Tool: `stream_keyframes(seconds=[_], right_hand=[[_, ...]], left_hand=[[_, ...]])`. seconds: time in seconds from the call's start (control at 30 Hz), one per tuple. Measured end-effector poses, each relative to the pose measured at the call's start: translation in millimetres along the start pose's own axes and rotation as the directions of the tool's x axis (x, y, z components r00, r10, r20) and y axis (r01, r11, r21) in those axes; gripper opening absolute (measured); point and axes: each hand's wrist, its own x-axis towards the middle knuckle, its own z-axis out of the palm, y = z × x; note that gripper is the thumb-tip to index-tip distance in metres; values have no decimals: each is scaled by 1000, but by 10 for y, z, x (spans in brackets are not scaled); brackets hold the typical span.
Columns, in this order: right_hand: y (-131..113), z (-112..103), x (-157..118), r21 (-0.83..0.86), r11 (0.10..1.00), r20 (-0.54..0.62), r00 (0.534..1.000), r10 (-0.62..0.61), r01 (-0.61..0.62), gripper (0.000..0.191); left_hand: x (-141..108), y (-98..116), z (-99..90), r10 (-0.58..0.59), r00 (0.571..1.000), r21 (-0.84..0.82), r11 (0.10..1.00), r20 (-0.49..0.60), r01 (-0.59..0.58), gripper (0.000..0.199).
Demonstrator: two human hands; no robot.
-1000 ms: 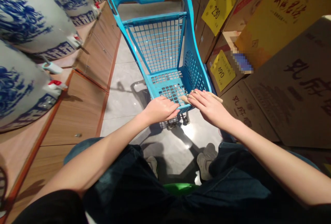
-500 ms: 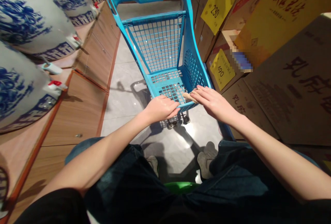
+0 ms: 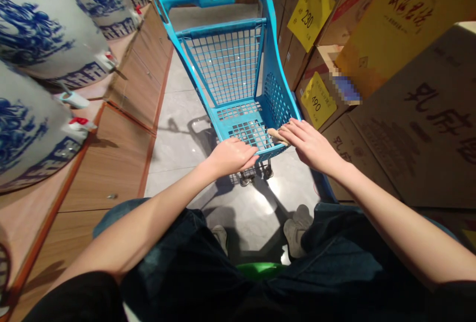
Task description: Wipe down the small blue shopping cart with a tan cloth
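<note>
blue shopping cart (image 3: 226, 64) on floor tiles (image 3: 174, 138) | I see a wooden stick (image 3: 277, 136) at its rear right corner, pinned by my open-fingered right grip (image 3: 312, 146), hold unclear | left grip (image 3: 232, 157) curled shut over rear rim (image 3: 268, 153), steadying it

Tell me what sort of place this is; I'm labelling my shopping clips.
Probably a shop: there's a blue shopping trolley, yellow price cards on stacked cartons, and large blue-and-white porcelain jars along wooden shelving.

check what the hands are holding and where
The left hand grips the near rim of the blue shopping cart. The right hand lies on a small tan piece at the cart's corner; whether it grips it cannot be told.
</note>
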Motion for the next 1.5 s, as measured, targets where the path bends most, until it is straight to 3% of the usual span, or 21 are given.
stream_keyframes(seconds=[0.1, 0.2, 0.3, 0.4, 0.53, 0.63, 0.73, 0.83, 1.0, 1.13, 1.23, 1.33, 1.43, 1.5], right_hand=[[39, 32, -27, -21, 997, -34, 997, 76, -77, 58], [-158, 142, -55, -9, 992, -72, 990, 124, -125, 62], [-254, 152, -49, 6, 999, -28, 998, 48, -47, 65], [-57, 42, -22, 22, 1000, 7, 1000, -2, 1, 67], [167, 13, -32, 37, 995, -46, 995, 92, -91, 67], [-17, 144, -67, 60, 992, -79, 990, 115, -111, 72], [-247, 220, -80, 104, 994, -52, 998, 47, -42, 79], [-205, 147, -57, 115, 993, -3, 1000, -16, 16, 81], [27, 59, -33, 21, 995, -24, 995, 99, -98, 73], [-242, 188, -58, -5, 993, -54, 991, 120, -121, 76], [-363, 188, -50, -4, 1000, -10, 1000, 29, -29, 78], [-177, 64, -11, -2, 1000, 16, 1000, -14, 14, 70], [72, -19, 14, -5, 1000, -7, 1000, 21, -21, 60], [104, 14, 13, 3, 999, -31, 998, 51, -51, 54]], left_hand=[[10, -3, 4, 5, 1000, -1, 1000, -12, -5, 38], [17, 0, 6, -1, 1000, -13, 1000, -4, 1, 35], [9, 5, -2, -4, 1000, -15, 1000, -7, 4, 34], [-5, 4, -8, -1, 1000, -20, 1000, -15, 1, 35], [-3, -4, 0, 0, 1000, -23, 1000, -26, -1, 35], [8, -5, 10, 7, 999, 0, 1000, -36, -7, 36], [8, -3, 8, 9, 1000, 18, 1000, -25, -8, 36], [0, -3, -5, 14, 999, 16, 1000, -33, -13, 37], [12, -10, -14, -3, 1000, -16, 1000, -7, 3, 37], [23, -8, -10, -1, 1000, -13, 1000, -11, 1, 37], [9, -1, -20, -5, 1000, -28, 1000, -10, 5, 35], [-4, 1, -32, -5, 1000, -27, 1000, -11, 4, 36], [8, -2, -37, -6, 1000, -33, 999, -1, 6, 37], [23, -5, -33, -6, 1000, -35, 999, 5, 6, 37]])
